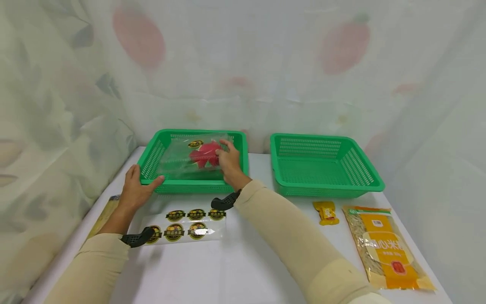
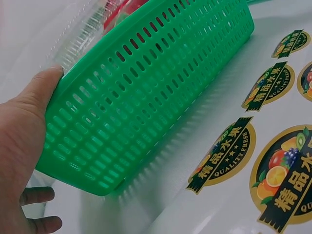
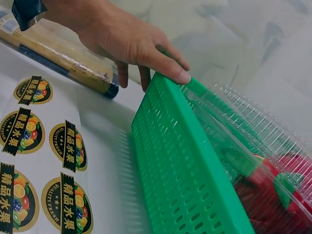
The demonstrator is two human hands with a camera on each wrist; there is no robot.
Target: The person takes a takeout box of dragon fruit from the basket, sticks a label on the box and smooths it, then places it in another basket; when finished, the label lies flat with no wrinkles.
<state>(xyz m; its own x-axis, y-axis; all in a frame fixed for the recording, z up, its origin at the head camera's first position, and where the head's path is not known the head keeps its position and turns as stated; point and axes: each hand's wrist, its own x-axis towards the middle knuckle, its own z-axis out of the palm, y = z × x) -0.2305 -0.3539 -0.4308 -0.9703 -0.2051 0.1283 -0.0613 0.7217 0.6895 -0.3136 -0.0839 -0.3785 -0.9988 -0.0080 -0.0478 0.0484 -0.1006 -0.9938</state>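
Observation:
A clear plastic clamshell box (image 1: 186,162) with a red fruit (image 1: 205,155) inside lies tilted in the left green basket (image 1: 167,185). My right hand (image 1: 228,159) holds the box at its near right side, fingers over the lid. At the basket's front left corner my left hand (image 1: 144,182) grips the wall, with the thumb on the rim (image 2: 41,92) and the fingers curled under the corner. The right wrist view shows that left hand (image 3: 141,48) on the basket (image 3: 185,165) and the box (image 3: 258,146) jutting above the rim.
A sheet of round fruit stickers (image 1: 186,226) lies in front of the basket. A long noodle packet (image 1: 104,215) sits by the left table edge. To the right stand an empty green basket (image 1: 322,166), a small yellow sachet (image 1: 325,212) and an orange packet (image 1: 387,249). Curtains enclose the table.

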